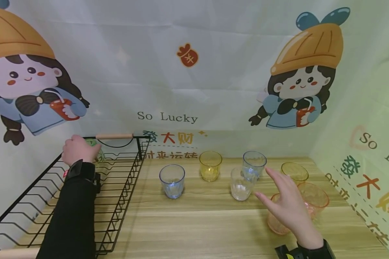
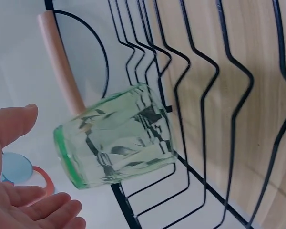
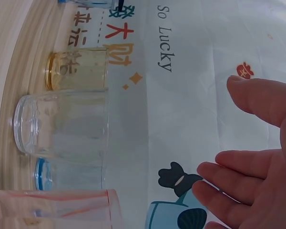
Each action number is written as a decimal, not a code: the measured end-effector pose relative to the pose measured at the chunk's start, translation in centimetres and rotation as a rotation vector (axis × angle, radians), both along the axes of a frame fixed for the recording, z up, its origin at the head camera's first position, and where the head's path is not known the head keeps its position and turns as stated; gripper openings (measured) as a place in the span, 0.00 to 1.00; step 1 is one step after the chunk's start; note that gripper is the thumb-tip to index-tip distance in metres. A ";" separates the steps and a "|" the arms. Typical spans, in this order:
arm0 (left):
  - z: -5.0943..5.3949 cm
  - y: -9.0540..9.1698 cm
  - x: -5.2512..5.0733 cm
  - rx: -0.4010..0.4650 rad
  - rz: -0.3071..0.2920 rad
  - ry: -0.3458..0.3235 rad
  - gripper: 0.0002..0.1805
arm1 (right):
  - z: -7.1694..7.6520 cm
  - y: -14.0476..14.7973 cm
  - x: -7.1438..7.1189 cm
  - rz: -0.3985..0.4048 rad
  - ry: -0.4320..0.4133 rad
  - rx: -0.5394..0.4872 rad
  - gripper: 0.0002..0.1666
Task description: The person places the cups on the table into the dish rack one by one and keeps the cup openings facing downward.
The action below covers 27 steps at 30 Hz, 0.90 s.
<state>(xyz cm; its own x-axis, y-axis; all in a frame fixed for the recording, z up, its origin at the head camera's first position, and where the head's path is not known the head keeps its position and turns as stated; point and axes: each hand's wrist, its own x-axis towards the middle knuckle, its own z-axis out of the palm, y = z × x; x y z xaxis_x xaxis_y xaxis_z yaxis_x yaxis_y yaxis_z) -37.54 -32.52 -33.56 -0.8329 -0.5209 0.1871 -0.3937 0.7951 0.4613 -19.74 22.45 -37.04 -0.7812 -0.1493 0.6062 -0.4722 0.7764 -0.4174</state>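
At ten o'clock from you, the green glass (image 2: pixel 119 138), apparently upside down, stands in the wire rack (image 1: pixel 115 136); your left hand (image 1: pixel 79 149) is just beside it, fingers loosely parted and gripping nothing, so a stray brush could tip it. At two o'clock, your right hand (image 1: pixel 288 207), wide and empty, overhangs a pink glass (image 1: pixel 275 226); a low sweep could topple that or the clear glass (image 1: pixel 241 189) at one o'clock.
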 end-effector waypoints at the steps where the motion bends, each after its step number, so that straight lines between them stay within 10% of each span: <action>1: 0.1 0.1 0.1 -0.002 -0.005 0.004 0.38 | 0.1 0.0 0.0 -0.003 -0.006 0.007 0.43; 27: 1.3 1.9 2.3 -0.080 -0.316 0.160 0.36 | -1.0 1.3 1.9 -0.144 -0.119 0.228 0.44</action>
